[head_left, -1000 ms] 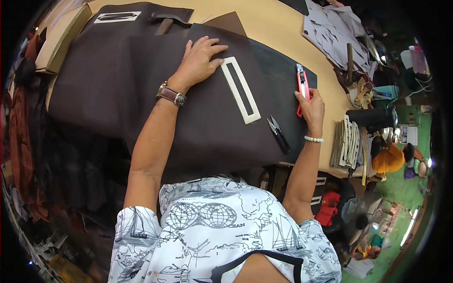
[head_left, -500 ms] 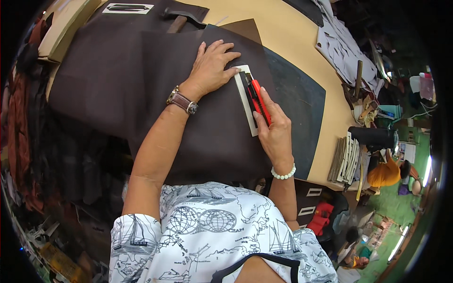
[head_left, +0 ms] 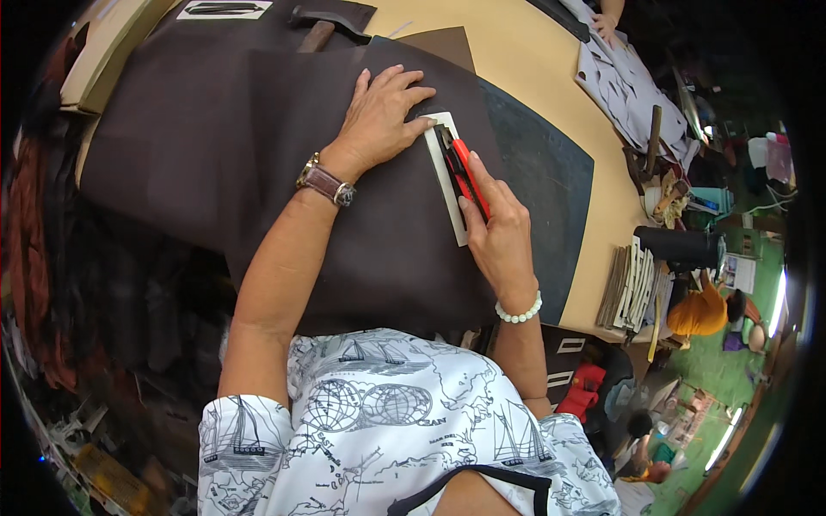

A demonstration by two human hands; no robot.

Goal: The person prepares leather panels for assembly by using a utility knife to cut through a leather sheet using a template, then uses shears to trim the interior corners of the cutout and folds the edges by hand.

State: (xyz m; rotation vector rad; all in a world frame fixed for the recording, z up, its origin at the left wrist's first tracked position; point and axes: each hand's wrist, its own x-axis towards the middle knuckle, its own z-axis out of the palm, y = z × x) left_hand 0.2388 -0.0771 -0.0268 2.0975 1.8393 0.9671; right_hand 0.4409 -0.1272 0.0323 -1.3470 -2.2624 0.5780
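My left hand (head_left: 383,120) lies flat with its fingers spread on a dark brown sheet, apparently leather (head_left: 344,232). Its thumb rests at the far end of a narrow white frame-shaped template (head_left: 434,150) on the sheet. A red and black utility knife (head_left: 471,185) is gripped in my right hand (head_left: 503,232), its front end pointing to the template's far end. The knife lies over the template's long slot and covers part of it. Whether the blade touches the sheet is too small to tell.
Under the sheet's right side lies a dark cutting mat (head_left: 551,172). A hammer (head_left: 331,21) and another white template (head_left: 225,9) lie at the far side. Grey cut pieces (head_left: 624,95), tools and stacked cards (head_left: 626,288) line the right. Another person's hand (head_left: 606,27) touches the grey pieces.
The knife and my right hand have shifted slightly away and left in the picture; my left hand stays spread by the template. Another person's hand has appeared at the far right.
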